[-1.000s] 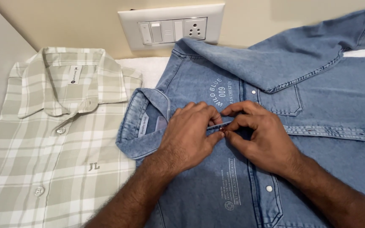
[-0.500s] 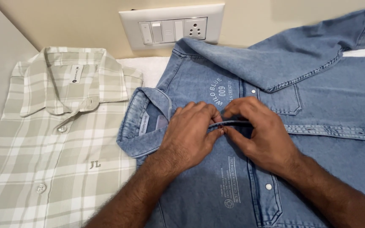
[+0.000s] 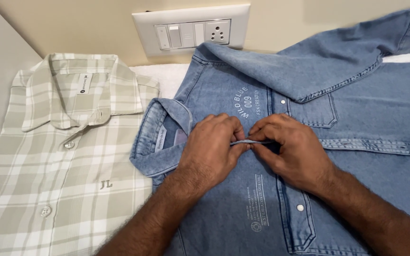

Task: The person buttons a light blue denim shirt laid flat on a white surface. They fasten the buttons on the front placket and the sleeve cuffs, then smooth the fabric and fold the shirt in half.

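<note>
across the right side lies a blue denim shirt (image 3: 357, 142), front up, beside a buttoned green plaid shirt (image 3: 58, 161) on the left. at the denim's chest, left hand (image 3: 212, 151) and right hand (image 3: 293, 154) meet, fingertips pinching its front placket edge (image 3: 252, 141) between them.

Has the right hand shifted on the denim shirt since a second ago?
Barely. The right hand stays pinched on the placket of the blue denim shirt, the same distance below the wall switch plate. The left hand still meets it fingertip to fingertip.
</note>
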